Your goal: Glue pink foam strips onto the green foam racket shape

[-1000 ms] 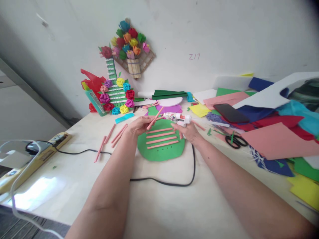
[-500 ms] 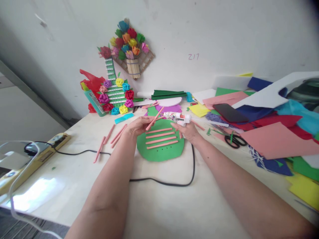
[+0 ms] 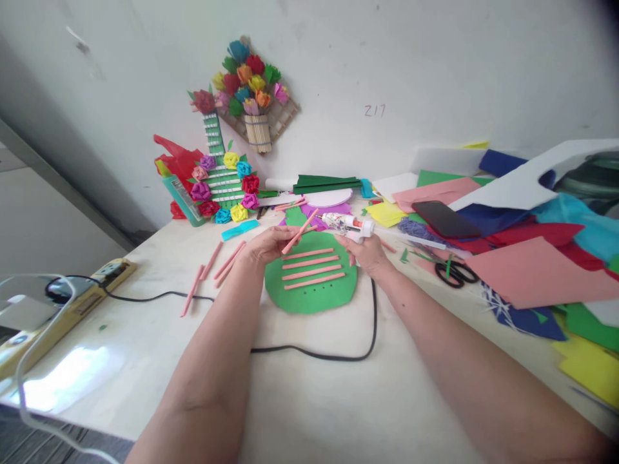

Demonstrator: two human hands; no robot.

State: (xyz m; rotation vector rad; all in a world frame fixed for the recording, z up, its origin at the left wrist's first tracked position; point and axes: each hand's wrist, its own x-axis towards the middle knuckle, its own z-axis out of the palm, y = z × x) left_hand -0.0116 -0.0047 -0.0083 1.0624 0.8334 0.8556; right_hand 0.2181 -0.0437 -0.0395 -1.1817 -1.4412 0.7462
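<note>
My left hand pinches a pink paper stick, held tilted above the green paper shape. Closed round a white hot glue gun is my right hand; its nozzle points left, close to the upper part of the stick. Several pink paper strips lie in roughly parallel rows on the green shape, with a row of small dark dots below them. More pink sticks rest on the table left of my left hand. A black cord loops in front of the green shape.
Coloured paper sheets, black-handled scissors and a dark phone cover the right side. A flower-decorated guitar shape and a glue bottle stand at the back left. A yellow power strip lies along the left edge.
The glue gun has shifted slightly right along the stick, with my right hand. My left hand and the stick stay nearly in place.
</note>
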